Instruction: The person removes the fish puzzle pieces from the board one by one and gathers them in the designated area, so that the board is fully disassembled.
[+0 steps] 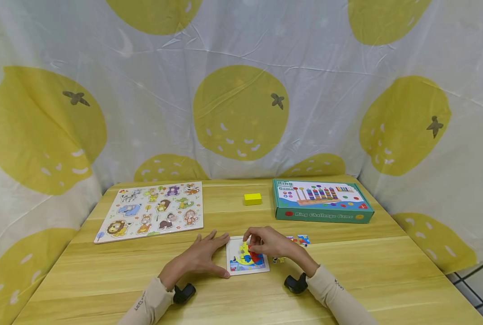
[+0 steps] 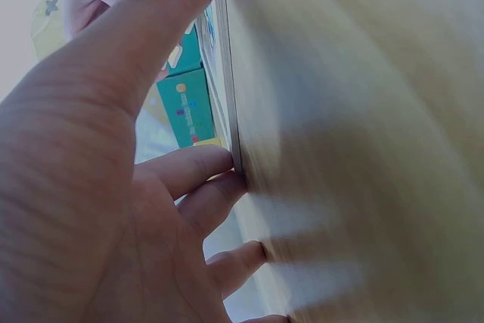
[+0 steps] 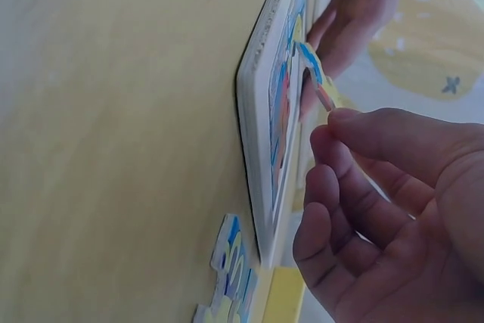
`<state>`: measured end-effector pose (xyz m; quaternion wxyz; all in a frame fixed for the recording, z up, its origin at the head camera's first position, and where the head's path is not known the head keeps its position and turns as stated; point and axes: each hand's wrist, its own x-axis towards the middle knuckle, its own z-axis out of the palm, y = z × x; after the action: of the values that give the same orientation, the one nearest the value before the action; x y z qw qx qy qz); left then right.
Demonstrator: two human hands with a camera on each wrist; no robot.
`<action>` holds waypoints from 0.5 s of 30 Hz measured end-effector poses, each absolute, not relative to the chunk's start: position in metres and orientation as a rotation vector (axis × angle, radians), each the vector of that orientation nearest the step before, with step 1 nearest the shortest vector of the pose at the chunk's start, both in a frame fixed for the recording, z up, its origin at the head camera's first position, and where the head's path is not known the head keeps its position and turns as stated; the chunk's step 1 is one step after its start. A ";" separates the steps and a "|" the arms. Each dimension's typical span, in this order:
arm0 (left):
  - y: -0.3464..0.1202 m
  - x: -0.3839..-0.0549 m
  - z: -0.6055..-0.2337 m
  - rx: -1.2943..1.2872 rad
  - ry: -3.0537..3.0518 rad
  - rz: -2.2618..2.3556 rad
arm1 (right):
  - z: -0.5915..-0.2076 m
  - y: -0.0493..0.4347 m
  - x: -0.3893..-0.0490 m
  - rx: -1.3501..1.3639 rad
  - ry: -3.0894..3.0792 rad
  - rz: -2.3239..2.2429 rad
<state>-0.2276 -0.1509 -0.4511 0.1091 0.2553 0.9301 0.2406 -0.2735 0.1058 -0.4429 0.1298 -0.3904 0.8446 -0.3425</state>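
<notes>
A small jigsaw board [image 1: 249, 272] with a white frame and a partly assembled colourful picture lies flat on the table before me. My left hand [image 1: 198, 255] rests at its left side, fingers spread and thumb near the lower corner. In the left wrist view the fingertips [image 2: 219, 158] touch the board's edge. Above the picture, my right hand [image 1: 269, 242] pinches a jigsaw piece [image 3: 321, 81] between thumb and forefinger, the piece tilted against the board's face. Loose jigsaw pieces [image 1: 303, 239] lie just right of the board, partly behind the right hand and wrist.
An animal puzzle board [image 1: 152, 210] lies at the back left. A yellow block [image 1: 252, 199] stands behind the jigsaw board, and a green ring game box [image 1: 324, 215] is at the back right. A curtain with a lemon print [image 1: 241, 113] hangs behind the table.
</notes>
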 end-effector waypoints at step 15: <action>-0.151 -0.227 -0.450 0.758 2.736 0.708 | -0.438 0.116 -0.276 -1.107 2.430 -1.051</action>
<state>-0.2269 -0.1513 -0.4505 0.1075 0.2576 0.9296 0.2406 -0.2757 0.1157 -0.4378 0.1355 -0.3823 0.8389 -0.3629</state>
